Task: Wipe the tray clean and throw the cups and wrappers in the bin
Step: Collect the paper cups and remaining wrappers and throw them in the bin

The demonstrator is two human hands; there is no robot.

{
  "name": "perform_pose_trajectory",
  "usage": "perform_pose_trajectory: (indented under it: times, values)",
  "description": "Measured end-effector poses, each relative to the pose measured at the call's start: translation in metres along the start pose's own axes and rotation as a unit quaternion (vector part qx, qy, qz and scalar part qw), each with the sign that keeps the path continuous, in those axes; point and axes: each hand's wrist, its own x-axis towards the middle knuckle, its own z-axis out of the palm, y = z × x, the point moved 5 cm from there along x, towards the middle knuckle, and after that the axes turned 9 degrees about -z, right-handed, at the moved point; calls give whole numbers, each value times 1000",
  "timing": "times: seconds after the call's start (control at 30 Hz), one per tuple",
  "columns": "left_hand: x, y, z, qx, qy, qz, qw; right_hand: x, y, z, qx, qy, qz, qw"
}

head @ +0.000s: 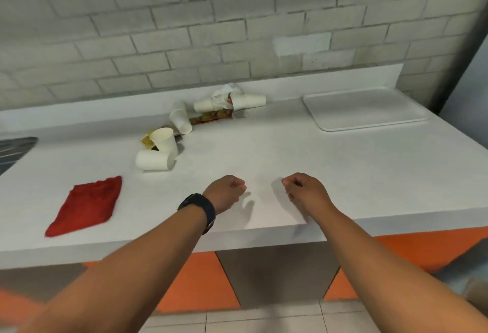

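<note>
Both hands are being held over the near edge of the counter (264, 153). The left hand (224, 192) and the right hand (303, 190) are each curled into a loose fist, and nothing is being gripped by either.

The tray (364, 108) is taken as the landmark. It is lying flat at the far right of the counter, beside the wall, with nothing seen on it. Its long axis is running left to right, roughly parallel to the wall.

The cups (163, 147) and wrappers (211, 117) are scattered well to the left of the tray. Most cups are lying on their sides, with mouths pointing in differing directions. The nearest cup (154, 159) is lying with its axis left to right and its open end facing toward the tray. The red cloth (87, 204) is lying further left of the tray and nearer the counter edge, its long axis running diagonally from near-left to far-right.

Risks being judged from this layout:

- Toppled cups are likely to roll when nudged, and may be knocked off the counter.
- Any residue in the wrappers may be smeared onto the counter if they are dragged rather than lifted.
- The light tray may slide under wiping pressure unless it is being steadied by the free hand.
- No bin is in view, so dropped litter during carrying is a possibility.
</note>
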Motion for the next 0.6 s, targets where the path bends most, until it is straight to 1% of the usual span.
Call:
perform_pose_trajectory:
  times: [0.17, 0.3, 0.4, 0.6]
  values:
    - [8, -42, -41, -4, 47, -18, 999, 10, -13, 45, 7, -18, -11, 1000]
    - [17, -64, -69, -55, 95, -41, 993, 20, -22, 70, -5, -46, -29, 999]
    - [28, -72, -84, -110, 142, -51, 982, 37, -23, 79, -11, -60, -35, 998]
    - [44, -80, -109, -160, 235, -60, 957, 78, -34, 91, 1, -84, -41, 996]
